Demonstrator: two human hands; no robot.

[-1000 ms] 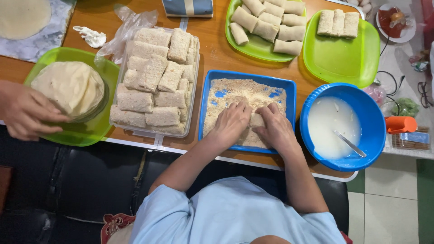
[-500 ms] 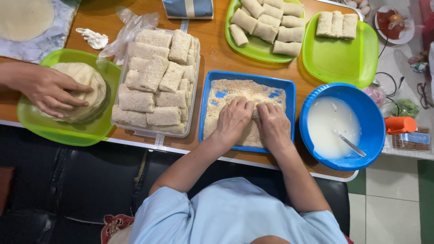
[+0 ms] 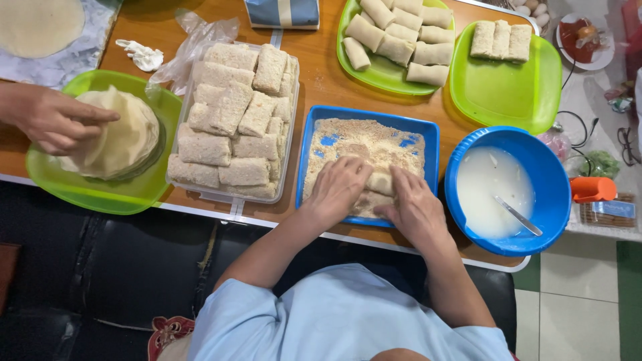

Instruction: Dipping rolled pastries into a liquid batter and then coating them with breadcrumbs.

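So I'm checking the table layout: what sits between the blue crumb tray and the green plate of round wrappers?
A clear container packed with breaded rolls, seen in the head view.

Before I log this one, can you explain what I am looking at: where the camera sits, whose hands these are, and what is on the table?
No machine here: one camera looks straight down on a person's two bare hands. The left hand and right hand press a roll into crumbs in a blue tray. Beside it are a clear box of coated rolls, a blue bowl of white batter with a spoon, and green plates. Another person's hand touches a stack of wrappers.
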